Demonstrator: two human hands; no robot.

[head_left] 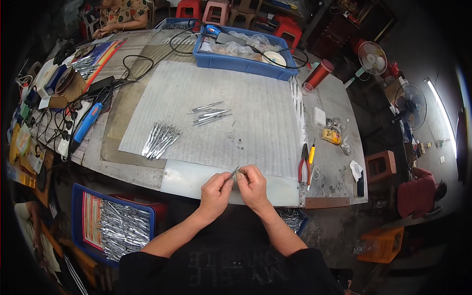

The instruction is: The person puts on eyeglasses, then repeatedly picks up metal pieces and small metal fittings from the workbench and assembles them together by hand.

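Observation:
My left hand (215, 193) pinches a slim silvery metal part (233, 172), its end pointing up and to the right. Close beside it, my right hand (252, 185) has its fingers pressed together at the part's end; what they grip is too small to make out. Both hands are over the pale board (184, 179) at the table's near edge. Beyond them, several tiny dark pieces (240, 143) lie on the white foam sheet (268, 113). A small group of slim metal parts (210, 116) rests farther up the sheet, and a thicker bundle (161, 140) lies to the left.
A blue crate (246, 68) of bags and cables stands at the back. Pliers (304, 164), a yellow-handled tool (311, 154) and small scissors (315, 173) lie right. Below left is a blue bin (88, 246) full of metal parts. A person (125, 14) sits far left.

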